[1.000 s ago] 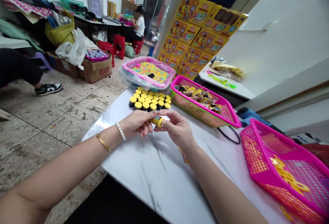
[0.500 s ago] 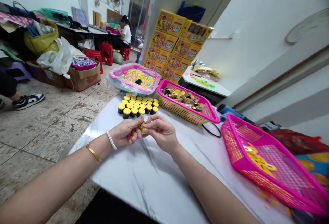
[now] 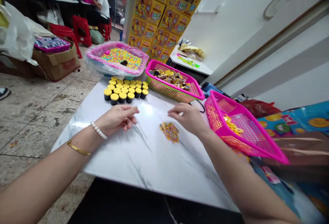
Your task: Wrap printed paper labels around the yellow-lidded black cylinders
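Note:
My left hand (image 3: 120, 118) hovers above the table in front of the jars, thumb stretched forward and the other fingers loosely curled, with nothing visible in it. To the right, my right hand (image 3: 189, 117) is slightly blurred. Its fingers are bent and a little apart from the thumb, and I see no object in them. Between the hands lies a loose pile of small yellow printed labels (image 3: 169, 132), nearest to my right hand. Several black jars with yellow lids (image 3: 122, 95) stand in rows beyond my left hand.
A pink basket (image 3: 174, 95) holds labelled jars; another pink basket (image 3: 246, 150) at right holds yellow rings. Behind the jars stands a lined tub (image 3: 89, 58) of coloured beads. Yellow printed boxes (image 3: 149, 8) are stacked behind. A person (image 3: 102, 6) sits in the distance.
My hands have parted, the right one moving right. The small yellow piece they held together no longer shows in them. The label pile has come into sight, and the view has shifted.

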{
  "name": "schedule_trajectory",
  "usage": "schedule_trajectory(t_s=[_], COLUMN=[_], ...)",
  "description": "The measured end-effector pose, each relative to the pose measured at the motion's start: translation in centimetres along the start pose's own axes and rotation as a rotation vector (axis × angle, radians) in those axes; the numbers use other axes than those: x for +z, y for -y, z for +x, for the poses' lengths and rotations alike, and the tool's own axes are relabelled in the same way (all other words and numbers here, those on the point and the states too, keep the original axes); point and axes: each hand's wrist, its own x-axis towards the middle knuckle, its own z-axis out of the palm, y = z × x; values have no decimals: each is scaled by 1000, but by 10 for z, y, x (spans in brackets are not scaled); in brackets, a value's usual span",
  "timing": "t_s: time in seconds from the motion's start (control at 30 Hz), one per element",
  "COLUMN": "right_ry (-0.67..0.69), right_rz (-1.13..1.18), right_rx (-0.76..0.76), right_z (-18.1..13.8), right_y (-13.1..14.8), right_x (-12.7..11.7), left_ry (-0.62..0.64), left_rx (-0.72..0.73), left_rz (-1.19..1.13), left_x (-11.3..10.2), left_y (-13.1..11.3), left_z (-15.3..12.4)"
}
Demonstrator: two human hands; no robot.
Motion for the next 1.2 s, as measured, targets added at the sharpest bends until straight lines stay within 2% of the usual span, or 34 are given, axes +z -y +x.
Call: schedule_trajectory(t_s=[0.07, 0.17, 0.23, 0.33, 0.43, 0.57, 0.63, 0.7, 0.83, 0.9, 0.97, 1.07, 1.2], right_ry=[140, 69, 0, -139, -299, -271, -267, -293, -321, -312, -297, -245, -117], right_rz=[93, 166, 152, 137, 187, 238, 257, 275, 269, 261, 288, 406, 600], right_rx=[61, 158, 151, 62, -81, -347, -398, -385, -398, -429, -417, -299, -118], right_z=[-35, -65, -66, -46, -13, 27, 39, 45, 44, 42, 40, 40, 44], right_y=[-2, -9, -9, 5, 38, 86, 100, 104, 98, 97, 98, 99, 95], right_x=[8, 20, 24, 24, 26, 41, 51, 60, 71, 72, 71, 71, 74], left_ry=[7, 23, 22, -10, -78, -150, -216, -248, -210, -212, -216, -200, -133], left_rx=[5, 24, 26, 52, 138, 297, 356, 343, 171, 188, 269, 319, 213], left_rz=[29, 71, 90, 111, 159, 167, 107, 6, -85, -27, 38, 24, -89], left_x=[2, 4, 5, 5, 3, -2, -5, -7, -8, -9, -11, -13, -11], left_y=[0, 2, 3, 5, 6, 3, 0, -2, -1, 1, 3, 5, 2], left_z=[-1, -1, 0, 1, 2, 4, 5, 4, 3, 4, 6, 8, 6])
